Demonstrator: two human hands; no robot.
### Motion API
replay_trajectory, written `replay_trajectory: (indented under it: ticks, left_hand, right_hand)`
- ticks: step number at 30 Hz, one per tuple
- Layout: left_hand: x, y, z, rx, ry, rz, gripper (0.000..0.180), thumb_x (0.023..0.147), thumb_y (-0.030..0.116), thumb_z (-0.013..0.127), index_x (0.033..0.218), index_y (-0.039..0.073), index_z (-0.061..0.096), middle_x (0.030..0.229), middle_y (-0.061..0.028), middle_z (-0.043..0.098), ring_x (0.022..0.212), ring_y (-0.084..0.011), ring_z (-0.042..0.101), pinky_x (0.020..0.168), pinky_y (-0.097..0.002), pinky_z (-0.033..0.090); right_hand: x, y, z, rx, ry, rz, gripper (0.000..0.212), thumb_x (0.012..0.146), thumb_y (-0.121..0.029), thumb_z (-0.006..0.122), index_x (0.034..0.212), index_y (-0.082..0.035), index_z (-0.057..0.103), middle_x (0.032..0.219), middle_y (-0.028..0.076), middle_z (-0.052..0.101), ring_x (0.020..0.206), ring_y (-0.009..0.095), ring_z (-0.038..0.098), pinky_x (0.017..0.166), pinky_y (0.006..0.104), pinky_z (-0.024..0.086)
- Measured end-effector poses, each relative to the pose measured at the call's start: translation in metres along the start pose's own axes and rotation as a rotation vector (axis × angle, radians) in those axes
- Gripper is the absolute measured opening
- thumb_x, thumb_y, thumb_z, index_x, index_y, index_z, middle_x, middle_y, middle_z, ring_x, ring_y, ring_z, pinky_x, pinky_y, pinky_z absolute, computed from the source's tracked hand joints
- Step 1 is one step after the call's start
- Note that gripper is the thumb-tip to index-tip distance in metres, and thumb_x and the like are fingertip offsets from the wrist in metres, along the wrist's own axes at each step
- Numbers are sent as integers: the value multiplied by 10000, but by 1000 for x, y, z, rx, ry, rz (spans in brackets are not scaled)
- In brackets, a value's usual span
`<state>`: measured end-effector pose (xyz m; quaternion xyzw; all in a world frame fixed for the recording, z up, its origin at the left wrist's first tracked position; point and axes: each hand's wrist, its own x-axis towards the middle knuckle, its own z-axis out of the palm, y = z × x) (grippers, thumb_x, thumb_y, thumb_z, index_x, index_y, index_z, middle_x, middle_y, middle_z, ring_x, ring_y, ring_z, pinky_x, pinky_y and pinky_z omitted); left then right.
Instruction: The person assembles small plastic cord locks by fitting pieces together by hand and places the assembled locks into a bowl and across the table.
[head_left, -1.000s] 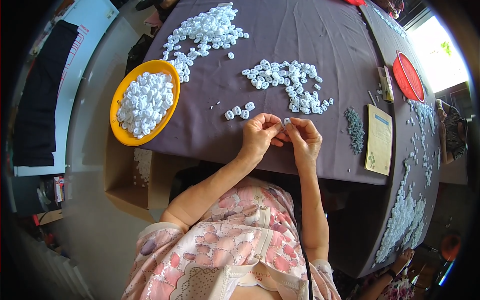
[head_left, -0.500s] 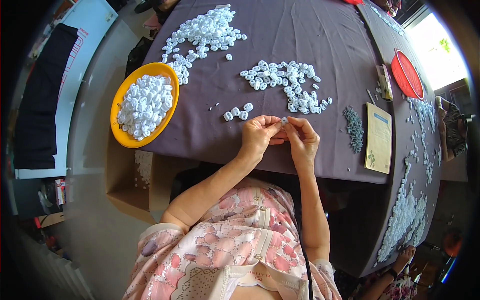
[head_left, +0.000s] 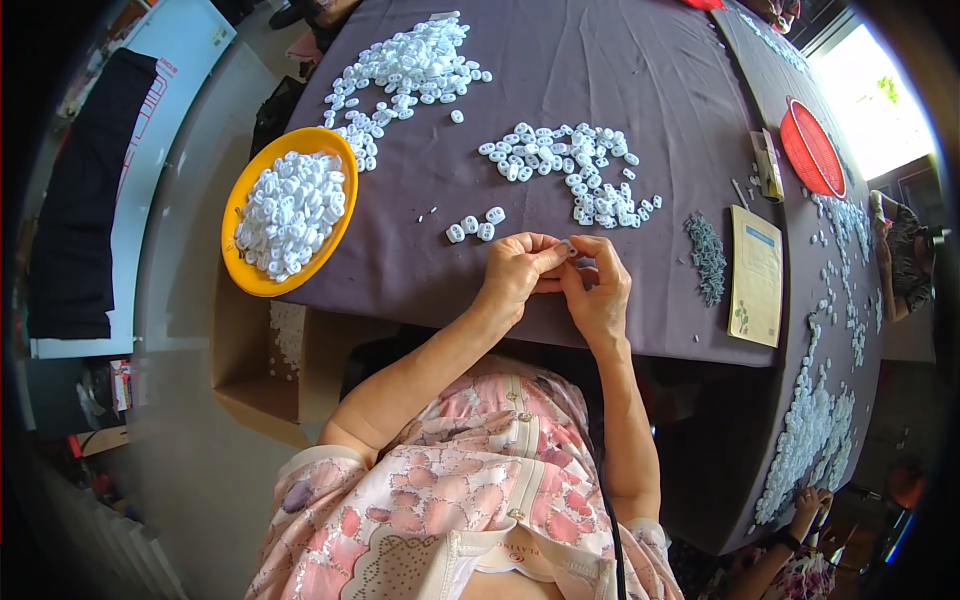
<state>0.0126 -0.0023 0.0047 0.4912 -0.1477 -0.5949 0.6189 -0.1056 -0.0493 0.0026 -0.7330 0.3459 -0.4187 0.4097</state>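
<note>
Above the table's near edge, my left hand [head_left: 515,268] pinches a small white plastic piece [head_left: 569,247] between thumb and fingers. My right hand [head_left: 600,288] meets it from the other side, thumb and fingertips closed at the same piece; whether they also hold something tiny is hidden. Just left of my hands lie several loose white oval pieces [head_left: 485,230] with dark holes. Beyond my fingers spreads a cluster of similar white pieces [head_left: 560,152]. A small heap of grey-blue screw-like parts [head_left: 706,258] lies to my right.
A yellow bowl [head_left: 347,215] full of white pieces sits at the table's left edge, a larger pile [head_left: 415,60] behind it. A tan packet [head_left: 757,275] and red basket [head_left: 812,150] are at right. Another person's hand [head_left: 812,505] touches pieces at lower right. A cardboard box [head_left: 255,370] stands below.
My right hand has shifted slightly left and its fingers have curled in closer around the white piece. At lower right, the other person's hands have moved slightly.
</note>
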Motion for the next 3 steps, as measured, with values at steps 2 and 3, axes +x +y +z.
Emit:
replay_trajectory:
  ticks: [2,3]
  left_hand:
    - [1,-3,0,13,3,15,94,868,124,613,884,31,614,821,-46,650,720,-138,649,677,-284,555]
    - [2,-6,0,26,5,30,102,869,129,613,893,30,612,825,-46,651,722,-142,650,681,-284,554]
  right_hand:
    - [0,-1,-2,-63,-20,-58,262,748,79,586,994,-10,570,953,98,603,817,204,630,618,268,531]
    - [1,-3,-3,-72,-40,-54,273,749,79,587,1006,-11,564,978,107,597,822,214,631,627,266,535]
